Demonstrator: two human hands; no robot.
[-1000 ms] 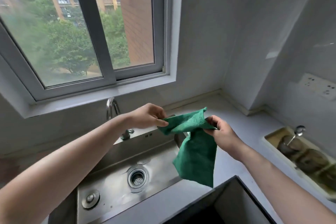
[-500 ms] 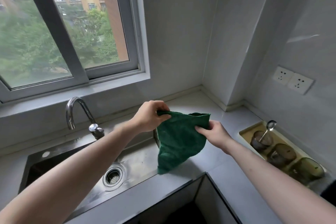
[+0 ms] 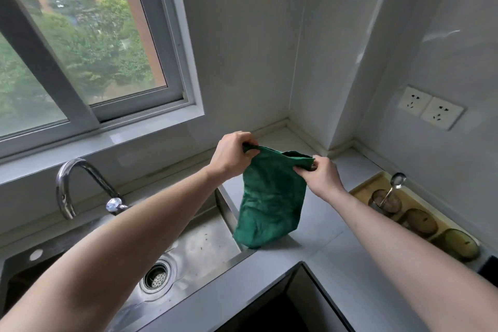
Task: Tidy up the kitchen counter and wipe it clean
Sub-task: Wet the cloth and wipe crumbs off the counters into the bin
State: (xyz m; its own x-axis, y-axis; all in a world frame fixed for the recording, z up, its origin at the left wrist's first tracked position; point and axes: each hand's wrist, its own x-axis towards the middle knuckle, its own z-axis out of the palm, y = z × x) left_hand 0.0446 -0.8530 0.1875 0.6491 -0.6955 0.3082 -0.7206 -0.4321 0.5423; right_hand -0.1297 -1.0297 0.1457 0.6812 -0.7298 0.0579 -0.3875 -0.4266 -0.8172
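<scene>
Green cloth [image 3: 272,202]: soft, nappy microfibre look, folded over at top, hanging in a loose pouch shape w/ rounded bottom corner. Stainless sink [image 3: 204,248]: brushed metal, rectangular basin, dark specks on floor, round perforated drain [image 3: 155,276]. Chrome tap [image 3: 72,186] w/ gooseneck curve, behind sink at left. Shallow yellowish tray [image 3: 361,188] at right by wall, rectangular, holding three tinted see-through glasses in a row; farthest glass has a metal spoon [image 3: 396,182] leaning in it.

Surface [image 3: 331,248]: pale grey, smooth, matte, L-shaped round the corner; dark square recess cut in near edge. Walls light grey, glossy panels w/ seams; raised strip along wall base. Double white socket [image 3: 430,108] on right wall. Sliding window w/ grey frame at left, trees & apartment blocks outside.

Cloth held up in air over junction of sink rim & surface, lowest corner close above the surface, contact not clear. Left hand [image 3: 231,155] pinching top-left edge, fingers curled tight round the hem. Right hand [image 3: 320,178] pinching top-right edge between thumb & curled fingers. Top edge sagging slightly between the two grips, rest hanging below the fingers.
</scene>
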